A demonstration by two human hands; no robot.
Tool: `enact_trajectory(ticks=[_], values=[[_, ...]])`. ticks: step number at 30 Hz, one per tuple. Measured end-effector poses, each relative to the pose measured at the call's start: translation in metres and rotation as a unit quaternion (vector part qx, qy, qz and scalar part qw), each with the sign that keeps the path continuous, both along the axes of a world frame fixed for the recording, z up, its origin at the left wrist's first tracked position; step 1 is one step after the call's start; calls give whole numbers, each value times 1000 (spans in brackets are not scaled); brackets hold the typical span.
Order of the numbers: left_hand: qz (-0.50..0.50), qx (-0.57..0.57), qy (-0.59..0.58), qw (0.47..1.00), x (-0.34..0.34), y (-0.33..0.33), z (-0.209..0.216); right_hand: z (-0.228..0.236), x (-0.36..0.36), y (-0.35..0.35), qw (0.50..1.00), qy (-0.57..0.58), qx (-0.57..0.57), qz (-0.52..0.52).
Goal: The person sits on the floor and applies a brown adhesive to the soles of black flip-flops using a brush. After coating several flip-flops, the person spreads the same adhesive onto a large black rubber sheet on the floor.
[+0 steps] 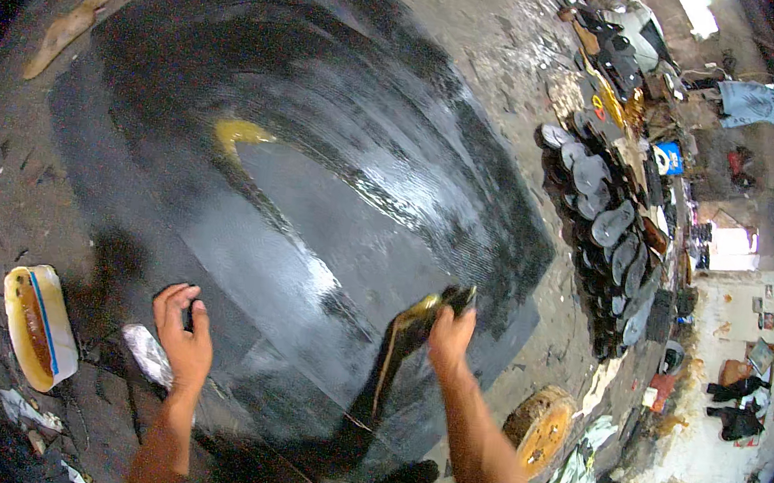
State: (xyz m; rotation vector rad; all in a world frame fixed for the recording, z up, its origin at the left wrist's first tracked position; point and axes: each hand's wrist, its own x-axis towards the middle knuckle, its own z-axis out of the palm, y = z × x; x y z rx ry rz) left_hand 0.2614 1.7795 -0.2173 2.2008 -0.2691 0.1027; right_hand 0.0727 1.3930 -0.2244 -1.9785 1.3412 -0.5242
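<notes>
A large black sheet (315, 205) lies on the ground in front of me, streaked with a wet, shiny coating. Thick yellow liquid (244, 137) is pooled on it left of the middle. My right hand (452, 337) is closed around a dark piece smeared with yellow (421, 308), low over the sheet's near right part; its exact kind is unclear. My left hand (186, 331) is held with bent fingers apart at the sheet's near left, holding nothing that shows. Beside it lies a crumpled clear plastic bag (145, 354).
A cut plastic container (64, 343) with amber liquid stands at the left. A round wooden block (545, 429) is near my right forearm. Many dark sandal soles (613, 224) are piled on the right. A long piece of wood (73, 24) lies at the far left.
</notes>
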Motion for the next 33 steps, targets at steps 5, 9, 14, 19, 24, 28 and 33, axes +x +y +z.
enact_trajectory(ticks=[5, 9, 14, 19, 24, 28, 33], values=[[-6, 25, -7, 1000, 0, -1, 3, 22, 206, 2, 977, 77, -33, 195], [-16, 73, -15, 997, 1, -1, 5, 42, 336, 66, 935, 105, -11, 339], [-21, 105, -28, 994, 1, -1, 6, 68, 432, 147, 857, 169, -79, 480], [-32, 134, -22, 990, -1, 3, 2, 76, 451, 148, 663, 168, -214, 697], [-44, 122, -55, 990, -3, 4, -7, 62, 351, 38, 577, 192, -165, 777], [-49, 117, -51, 991, -4, 3, -6, 79, 213, -62, 608, 308, -73, 728], [-42, 146, -49, 987, -4, -2, -5, 92, 46, -135, 689, 328, -36, 645]])
